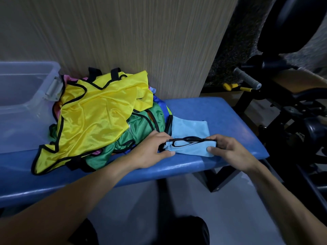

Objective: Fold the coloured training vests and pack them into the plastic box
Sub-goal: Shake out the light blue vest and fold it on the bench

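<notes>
A light blue vest [190,131] with black trim lies partly folded on the blue padded bench [221,117]. My left hand [152,149] pinches its near left edge and my right hand [228,151] pinches its near right edge, both at the black-trimmed fold. To the left a heap of vests rests on the bench: a yellow one [99,117] on top, a green one [141,128] beneath, with pink and dark blue bits showing. The clear plastic box [26,96] stands at the far left; its inside is too hazy to read.
A wood-grain panel [141,41] rises right behind the bench. Black gym equipment with a grey foam handle [247,78] and a yellow-handled pin [237,87] crowds the right side. Grey floor [159,200] lies below the bench's front edge.
</notes>
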A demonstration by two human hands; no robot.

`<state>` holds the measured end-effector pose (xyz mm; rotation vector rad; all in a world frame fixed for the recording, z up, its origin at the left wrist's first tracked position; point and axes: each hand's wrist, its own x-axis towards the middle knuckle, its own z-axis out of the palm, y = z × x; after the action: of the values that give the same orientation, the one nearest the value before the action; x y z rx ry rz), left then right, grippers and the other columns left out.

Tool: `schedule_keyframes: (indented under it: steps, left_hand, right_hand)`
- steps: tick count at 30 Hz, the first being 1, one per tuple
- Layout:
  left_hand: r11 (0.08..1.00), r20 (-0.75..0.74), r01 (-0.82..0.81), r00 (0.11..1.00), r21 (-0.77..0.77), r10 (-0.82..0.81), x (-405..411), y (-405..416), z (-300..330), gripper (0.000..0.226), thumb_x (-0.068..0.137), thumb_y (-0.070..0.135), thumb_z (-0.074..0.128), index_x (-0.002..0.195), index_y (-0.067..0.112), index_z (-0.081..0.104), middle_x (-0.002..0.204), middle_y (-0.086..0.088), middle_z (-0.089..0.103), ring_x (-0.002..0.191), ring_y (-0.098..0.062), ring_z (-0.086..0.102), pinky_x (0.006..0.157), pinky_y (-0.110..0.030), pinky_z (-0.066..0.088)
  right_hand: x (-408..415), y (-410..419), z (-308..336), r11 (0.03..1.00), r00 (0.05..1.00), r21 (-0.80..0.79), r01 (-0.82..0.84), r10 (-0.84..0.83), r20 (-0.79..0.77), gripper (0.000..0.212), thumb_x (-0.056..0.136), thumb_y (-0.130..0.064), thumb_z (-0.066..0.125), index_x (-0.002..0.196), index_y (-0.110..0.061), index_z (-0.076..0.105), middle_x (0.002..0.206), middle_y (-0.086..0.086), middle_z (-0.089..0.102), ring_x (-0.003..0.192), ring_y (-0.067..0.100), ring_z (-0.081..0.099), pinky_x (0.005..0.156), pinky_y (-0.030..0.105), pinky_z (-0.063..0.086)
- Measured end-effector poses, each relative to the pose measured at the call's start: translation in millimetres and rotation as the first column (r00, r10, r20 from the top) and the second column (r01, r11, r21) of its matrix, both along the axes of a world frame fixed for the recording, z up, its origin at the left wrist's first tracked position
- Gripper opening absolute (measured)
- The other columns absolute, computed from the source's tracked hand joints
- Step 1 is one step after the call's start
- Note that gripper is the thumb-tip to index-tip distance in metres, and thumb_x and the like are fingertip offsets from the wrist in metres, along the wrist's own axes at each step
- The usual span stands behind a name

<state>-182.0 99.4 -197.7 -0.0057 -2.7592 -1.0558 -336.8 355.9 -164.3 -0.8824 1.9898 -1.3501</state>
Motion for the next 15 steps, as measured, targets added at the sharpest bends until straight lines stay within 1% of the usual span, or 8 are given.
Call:
schedule_keyframes:
  steps: [1,3,6,7,9,11,13,15]
  left_hand:
    - [1.0,-0.006,0.008,1.0,0.025,-0.007,1.8,2.7,-2.0,0.031,0.093,0.035,0.071,0.12,0.019,0.069,0.116,0.014,0.06,0.108,-0.011,0.046,0.097,-0.016,0.037]
    - [0.998,0.005,0.015,1.0,0.064,-0.015,5.1,7.1,-5.1,0.029,0.095,0.041,0.068,0.115,0.019,0.071,0.114,0.013,0.062,0.11,-0.012,0.045,0.098,-0.019,0.037]
    - [0.998,0.015,0.003,1.0,0.064,-0.004,5.9,11.7,-7.9,0.048,0.092,0.06,0.054,0.104,0.017,0.071,0.103,0.008,0.062,0.107,-0.014,0.043,0.098,-0.023,0.039]
    - [0.999,0.015,-0.008,1.0,0.053,0.007,4.8,13.1,-7.6,0.054,0.091,0.064,0.049,0.099,0.014,0.07,0.099,0.007,0.061,0.106,-0.014,0.043,0.097,-0.024,0.039]
    - [1.0,0.003,-0.027,1.0,0.014,0.027,1.8,15.6,-5.6,0.057,0.092,0.065,0.046,0.092,0.013,0.066,0.094,0.008,0.058,0.105,-0.015,0.042,0.096,-0.024,0.039]
    - [0.999,-0.016,-0.042,0.999,-0.004,0.042,-1.5,17.8,-2.6,0.054,0.094,0.064,0.044,0.089,0.014,0.062,0.088,0.01,0.055,0.104,-0.015,0.041,0.094,-0.024,0.039]
    - [0.998,-0.01,-0.064,0.998,0.008,0.064,-5.5,19.5,-1.3,0.056,0.095,0.065,0.042,0.087,0.012,0.058,0.082,0.008,0.051,0.101,-0.013,0.041,0.09,-0.025,0.039]
    - [0.993,0.009,-0.111,0.994,0.029,0.11,-10.8,21.9,-2.0,0.055,0.098,0.063,0.044,0.085,0.01,0.055,0.079,0.003,0.049,0.094,-0.011,0.044,0.082,-0.029,0.041]
  right_hand:
    - [1.2,3.2,1.2,1.0,1.0,0.014,0.003,-0.003,0.025,0.021,0.095,0.001,0.065,0.114,-0.005,0.067,0.108,0.008,0.076,0.099,0.015,0.07,0.084,0.02,0.052]
    - [2.9,8.3,3.1,0.999,0.998,0.053,0.0,-0.003,0.062,0.021,0.095,0.0,0.065,0.114,-0.005,0.067,0.107,0.007,0.076,0.097,0.015,0.071,0.082,0.02,0.052]
    - [4.6,12.6,6.1,0.995,0.996,0.102,0.009,-0.018,0.091,0.019,0.096,-0.003,0.064,0.114,-0.007,0.068,0.104,0.008,0.077,0.094,0.016,0.071,0.081,0.023,0.054]
    - [5.0,12.6,7.9,0.993,0.995,0.112,0.018,-0.029,0.095,0.018,0.097,-0.003,0.063,0.114,-0.008,0.068,0.104,0.008,0.077,0.094,0.016,0.071,0.082,0.024,0.055]
    - [4.2,12.1,11.8,0.991,0.993,0.126,0.042,-0.055,0.103,0.018,0.097,-0.003,0.062,0.113,-0.008,0.068,0.101,0.006,0.077,0.091,0.014,0.071,0.079,0.023,0.055]
    - [1.8,11.1,15.4,0.986,0.991,0.147,0.073,-0.089,0.103,0.017,0.098,-0.003,0.061,0.111,-0.009,0.069,0.095,0.003,0.075,0.086,0.012,0.069,0.077,0.025,0.055]
    - [-2.4,10.5,17.4,0.981,0.988,0.168,0.1,-0.118,0.098,0.015,0.098,-0.006,0.062,0.109,-0.01,0.07,0.09,0.002,0.072,0.083,0.013,0.066,0.076,0.03,0.052]
    - [-7.3,8.6,19.9,0.976,0.986,0.179,0.127,-0.145,0.087,0.014,0.098,-0.008,0.062,0.108,-0.01,0.071,0.089,0.003,0.07,0.084,0.015,0.064,0.075,0.032,0.051]
